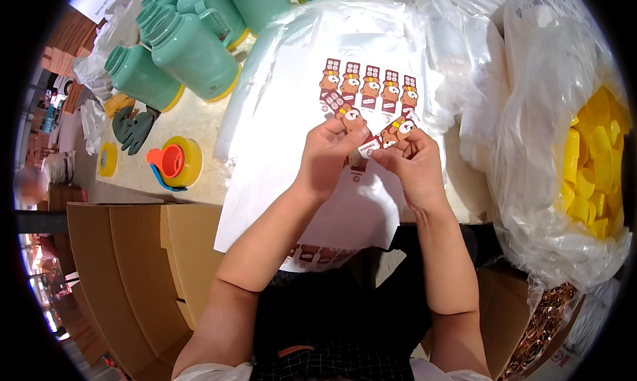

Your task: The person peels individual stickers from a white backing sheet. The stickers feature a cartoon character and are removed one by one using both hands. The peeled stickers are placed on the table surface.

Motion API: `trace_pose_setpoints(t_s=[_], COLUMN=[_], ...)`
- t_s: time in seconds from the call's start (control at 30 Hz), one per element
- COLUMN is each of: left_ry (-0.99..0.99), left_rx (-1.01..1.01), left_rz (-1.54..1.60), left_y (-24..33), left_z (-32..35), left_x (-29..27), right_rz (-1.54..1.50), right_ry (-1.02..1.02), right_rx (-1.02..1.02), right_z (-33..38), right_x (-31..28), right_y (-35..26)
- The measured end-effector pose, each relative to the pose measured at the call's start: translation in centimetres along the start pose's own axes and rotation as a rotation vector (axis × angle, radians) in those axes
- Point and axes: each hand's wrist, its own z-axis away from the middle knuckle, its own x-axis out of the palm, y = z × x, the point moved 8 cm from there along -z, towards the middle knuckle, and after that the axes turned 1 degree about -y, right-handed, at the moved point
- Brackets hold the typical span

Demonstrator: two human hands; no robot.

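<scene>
A white sheet [279,175] printed with brown bear stickers lies over a pile of clear plastic bags and hangs past the table's near edge. One row of bear stickers [371,85] shows just beyond my fingers. Above the sheet, my left hand [322,152] pinches a brown bear sticker [348,113] by its lower end. Close beside it, my right hand [419,168] pinches a second bear sticker [398,130], tilted the other way. The lower ends of the two stickers come near each other; whether they touch is hidden by my fingers.
Several green jugs [192,52] with yellow bases stand at the back left. Nearer are a dark glove [135,129] and a yellow round piece [190,162] with a red ring. An open cardboard box [133,268] sits lower left. At right, a plastic bag holds yellow cups [594,162].
</scene>
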Motion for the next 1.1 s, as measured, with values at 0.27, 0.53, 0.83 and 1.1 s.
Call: trace_pose_setpoints(t_s=[0.27, 0.53, 0.83, 1.1], left_ry=[-0.025, -0.008, -0.009, 0.209], left_rx=[0.096, 0.911, 1.371, 1.232], left_rz=[-0.076, -0.942, -1.177, -1.133], left_y=[2.2, 6.8, 6.3, 8.8], left_z=[0.7, 4.1, 6.3, 6.2], left_x=[1.0, 3.7, 5.1, 4.4], right_rz=[0.119, -0.044, -0.107, -0.031], right_ry=[-0.01, -0.029, 0.017, 0.052], right_rx=[-0.179, -0.079, -0.065, -0.167], right_z=[0.0, 0.7, 1.0, 0.7], right_x=[-0.1, 0.4, 0.0, -1.1], right_y=[-0.6, -0.8, -1.2, -1.8])
